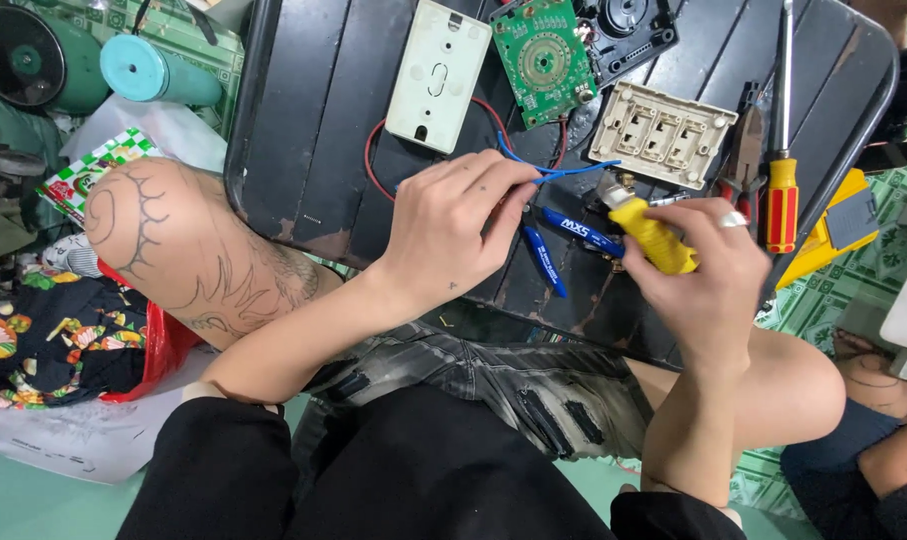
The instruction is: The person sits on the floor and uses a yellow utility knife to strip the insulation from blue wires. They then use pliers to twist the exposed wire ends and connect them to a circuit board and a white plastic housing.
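Observation:
My left hand pinches a thin blue wire over a black slatted table. My right hand grips a yellow-handled tool whose metal tip points at the end of the wire. Blue-handled pliers lie on the table between the two hands. A red wire loops under a cream switch cover. A cream three-switch block lies just beyond my right hand.
A green round-patterned circuit board and a black part lie at the far side. A red and yellow screwdriver and red-handled pliers rest at the right. A teal fan and bottle sit at the left.

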